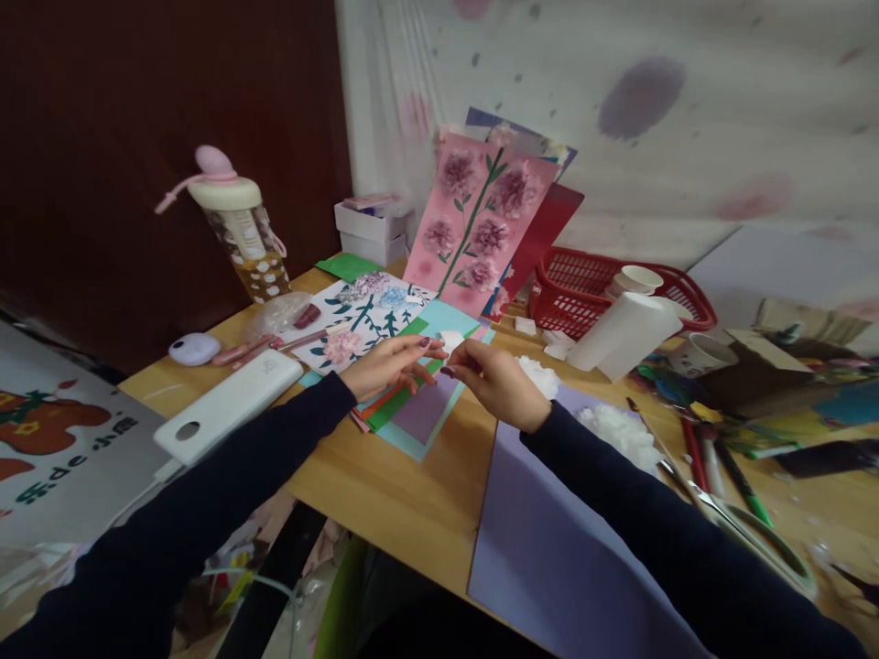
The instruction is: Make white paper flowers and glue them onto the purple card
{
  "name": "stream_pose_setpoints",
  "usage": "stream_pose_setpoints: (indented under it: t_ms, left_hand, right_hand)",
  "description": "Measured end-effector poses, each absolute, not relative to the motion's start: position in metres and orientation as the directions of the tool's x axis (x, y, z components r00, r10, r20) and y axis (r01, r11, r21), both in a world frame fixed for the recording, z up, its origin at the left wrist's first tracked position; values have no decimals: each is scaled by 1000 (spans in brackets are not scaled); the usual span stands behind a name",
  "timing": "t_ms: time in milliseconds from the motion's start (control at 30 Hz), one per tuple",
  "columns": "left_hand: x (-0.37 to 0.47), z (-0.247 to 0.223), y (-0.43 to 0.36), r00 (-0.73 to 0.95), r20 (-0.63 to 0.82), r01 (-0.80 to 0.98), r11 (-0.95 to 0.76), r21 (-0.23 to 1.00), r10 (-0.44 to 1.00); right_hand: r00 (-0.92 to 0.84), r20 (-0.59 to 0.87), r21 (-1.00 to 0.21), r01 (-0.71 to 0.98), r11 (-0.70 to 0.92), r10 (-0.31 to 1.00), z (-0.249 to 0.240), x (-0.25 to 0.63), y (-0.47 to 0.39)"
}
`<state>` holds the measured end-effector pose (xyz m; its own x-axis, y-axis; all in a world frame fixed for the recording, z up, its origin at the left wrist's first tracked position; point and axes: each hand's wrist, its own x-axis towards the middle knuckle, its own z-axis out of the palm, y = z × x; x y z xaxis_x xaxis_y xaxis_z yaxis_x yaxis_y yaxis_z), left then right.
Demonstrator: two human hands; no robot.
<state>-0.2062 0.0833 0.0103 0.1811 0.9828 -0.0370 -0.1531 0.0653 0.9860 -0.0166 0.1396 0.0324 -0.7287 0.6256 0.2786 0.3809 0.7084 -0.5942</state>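
Note:
My right hand (pixel 501 380) is closed in a pinch on a small white paper piece (pixel 451 340). Beside it, my left hand (pixel 395 364) has its fingers stretched out loosely, the fingertips close to or touching that piece; exact contact is too small to tell. Beneath both hands lie coloured paper sheets (pixel 422 416) in green, light blue and purple. Under my right forearm is a large purple sheet (pixel 528 522). White crumpled paper flowers (pixel 622 435) rest near that forearm.
A pink flower picture (pixel 473 220) leans upright behind the hands. Left are a power bank (pixel 226 407) and a water bottle (pixel 244 238). To the right stand a red basket (pixel 577 270), a white paper roll (pixel 624 334), scissors (pixel 728 517) and several brushes.

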Motion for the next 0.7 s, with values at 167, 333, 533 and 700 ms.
stream_pose_setpoints:
  t_ms: [167, 333, 533, 700]
  left_hand:
    - [-200, 13, 87, 260, 61, -55, -48, 997, 964]
    - [-213, 6, 93, -92, 254, 363, -205, 909, 963]
    - [-228, -3, 89, 258, 119, 703, -270, 658, 959]
    - [-227, -3, 89, 334, 86, 726, -314, 612, 939]
  right_hand:
    - [-695, 319, -599, 379, 705, 644, 35, -19, 143]
    - [-718, 180, -457, 544, 703, 673, 6, -16, 137]
    - [-711, 152, -467, 560, 684, 686, -12, -16, 125]
    - [-679, 159, -488, 577, 655, 717, -5, -8, 132]
